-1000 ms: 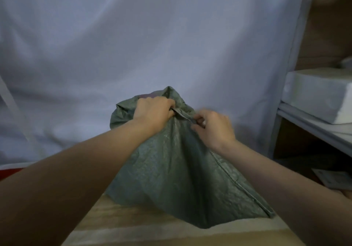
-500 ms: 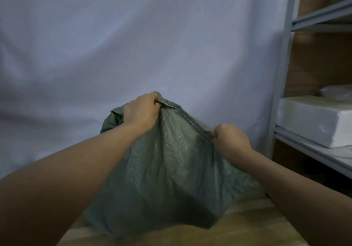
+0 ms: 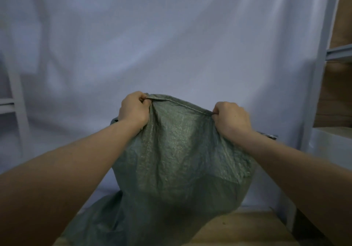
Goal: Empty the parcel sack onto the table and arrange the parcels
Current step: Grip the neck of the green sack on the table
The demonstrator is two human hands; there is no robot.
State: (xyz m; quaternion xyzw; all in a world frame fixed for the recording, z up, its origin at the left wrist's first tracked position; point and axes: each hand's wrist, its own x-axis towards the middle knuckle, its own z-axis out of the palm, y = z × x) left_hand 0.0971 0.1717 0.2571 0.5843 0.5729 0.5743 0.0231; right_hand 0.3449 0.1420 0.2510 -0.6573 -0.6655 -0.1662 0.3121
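Note:
A grey-green woven parcel sack (image 3: 175,162) hangs in front of me, its lower part bulging and reaching the wooden table (image 3: 238,230). My left hand (image 3: 134,110) grips the sack's hemmed top edge at its left end. My right hand (image 3: 231,118) grips the same hem at its right end. The hem is stretched taut between both fists. No parcels show; whatever the sack holds is hidden inside.
A pale blue-white cloth backdrop (image 3: 171,46) hangs right behind the sack. A grey metal shelf upright (image 3: 320,74) stands at the right, with a white wrapped package (image 3: 331,146) on its shelf. Another pale frame (image 3: 17,97) stands at the far left.
Both hands have lifted the sack higher and moved apart along the hem, pulling it taut. The view has tilted up, so less of the table shows.

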